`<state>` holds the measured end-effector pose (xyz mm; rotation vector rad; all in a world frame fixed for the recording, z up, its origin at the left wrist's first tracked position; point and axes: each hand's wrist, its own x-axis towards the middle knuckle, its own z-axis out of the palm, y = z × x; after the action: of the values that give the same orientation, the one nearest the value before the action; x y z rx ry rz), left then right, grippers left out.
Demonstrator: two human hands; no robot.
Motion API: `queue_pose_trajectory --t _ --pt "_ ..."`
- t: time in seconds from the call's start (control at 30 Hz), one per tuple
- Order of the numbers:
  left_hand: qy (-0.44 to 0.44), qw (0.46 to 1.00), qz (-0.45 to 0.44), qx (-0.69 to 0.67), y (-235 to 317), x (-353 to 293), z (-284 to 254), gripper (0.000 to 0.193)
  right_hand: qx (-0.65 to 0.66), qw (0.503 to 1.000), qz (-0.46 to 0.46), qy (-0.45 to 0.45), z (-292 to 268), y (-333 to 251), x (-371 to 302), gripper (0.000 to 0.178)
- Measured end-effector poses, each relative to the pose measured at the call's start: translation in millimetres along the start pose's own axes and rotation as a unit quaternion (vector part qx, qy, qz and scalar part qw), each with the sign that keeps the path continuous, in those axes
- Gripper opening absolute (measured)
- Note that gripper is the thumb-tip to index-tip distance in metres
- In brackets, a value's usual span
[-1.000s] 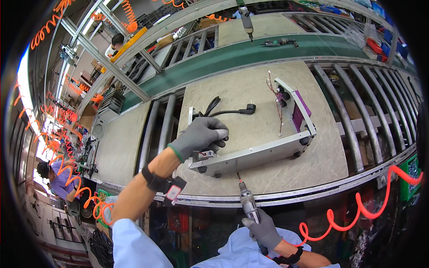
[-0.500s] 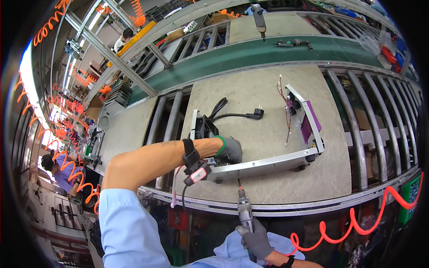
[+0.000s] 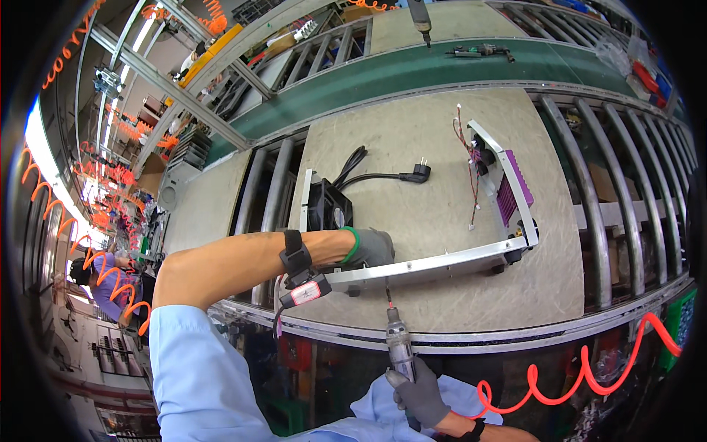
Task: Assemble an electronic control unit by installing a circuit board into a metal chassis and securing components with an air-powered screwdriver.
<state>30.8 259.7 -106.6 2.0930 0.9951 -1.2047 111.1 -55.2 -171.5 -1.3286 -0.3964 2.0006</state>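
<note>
A metal chassis frame [image 3: 434, 264] lies on a beige board, its long side towards me. My left hand [image 3: 374, 249], in a grey glove with a green cuff, reaches over that side into the frame; its fingertips are hidden. Wrapped round a silver air screwdriver [image 3: 400, 346] is my gloved right hand [image 3: 425, 395]. The bit points away from me and meets the outer face of the near side, opposite my left hand. A black fan [image 3: 331, 206] is fixed at the frame's left, beside a power cord with plug [image 3: 418, 173]. Purple finned metal [image 3: 513, 193] and thin wires [image 3: 471, 169] are at the right.
Metal rollers [image 3: 589, 199] flank the board [image 3: 412, 129]. Beyond runs a green belt [image 3: 368, 92] with another tool [image 3: 482, 51] on it; a driver [image 3: 420, 22] hangs above. A coiled orange hose [image 3: 582, 376] loops at the lower right. Another person [image 3: 110, 283] works at far left.
The view has shifted slightly, showing more of the fan. My left hand stays inside the frame, and the screwdriver remains at the near side in my right hand.
</note>
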Motion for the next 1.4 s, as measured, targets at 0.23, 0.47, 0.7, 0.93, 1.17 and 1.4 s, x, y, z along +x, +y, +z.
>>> queue_pose_trajectory --t 0.23,0.47,0.7,0.93,1.17,1.4 --pt "0.005 1.0 -0.001 -0.017 3 1 4 0.038 0.058 0.998 0.012 -0.016 4 9 5 0.028" --pt "0.007 1.0 0.013 0.009 -8 10 12 0.038 0.037 0.999 0.004 -0.005 7 13 7 0.025" --pt "0.015 0.999 0.034 0.028 -17 27 19 0.038 0.025 1.0 0.003 0.002 12 12 6 0.027" --pt "0.038 0.995 0.063 0.068 -40 59 29 0.039 -0.003 0.998 -0.054 0.015 16 15 7 0.032" --pt "0.197 0.979 0.047 -0.023 -6 -3 -1 0.045 -0.12 0.99 -0.08 0.002 -25 19 -20 0.039" --pt "0.439 0.878 0.182 -0.058 50 -87 33 0.046 -0.419 0.885 -0.195 0.055 -124 17 -103 0.061"
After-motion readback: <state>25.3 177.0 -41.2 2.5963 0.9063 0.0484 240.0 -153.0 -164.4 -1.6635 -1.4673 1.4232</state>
